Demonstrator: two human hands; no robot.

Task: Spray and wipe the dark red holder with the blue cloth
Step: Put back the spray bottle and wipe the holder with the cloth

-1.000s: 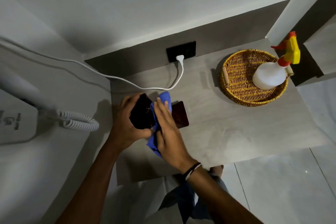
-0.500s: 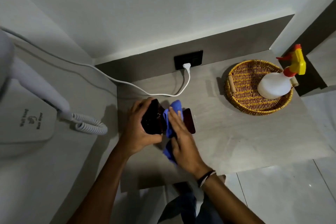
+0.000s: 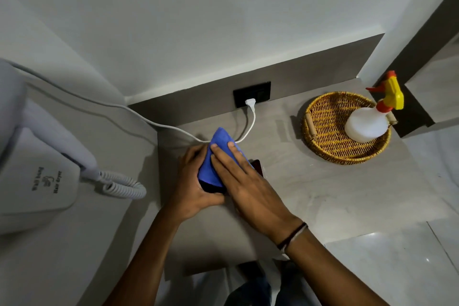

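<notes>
The dark red holder (image 3: 257,165) rests on the grey counter (image 3: 310,189), mostly covered; only a corner and a dark lower edge show. My left hand (image 3: 191,186) grips its left side. The blue cloth (image 3: 218,154) lies draped over its top, and my right hand (image 3: 244,181) presses flat on the cloth with fingers spread. The white spray bottle (image 3: 365,124), with its yellow and red trigger head, stands in the wicker basket (image 3: 323,136) at the far right, away from both hands.
A white cord (image 3: 250,122) runs from a plug in the black wall socket (image 3: 252,94) across the counter behind the cloth. On the left wall hangs a hair dryer unit (image 3: 37,174) with a coiled cable (image 3: 124,185). Pale floor tiles lie to the lower right.
The cloth has gone from between the hands to over the top of the holder, hiding most of it. My right hand has slid forward and flattened on it.
</notes>
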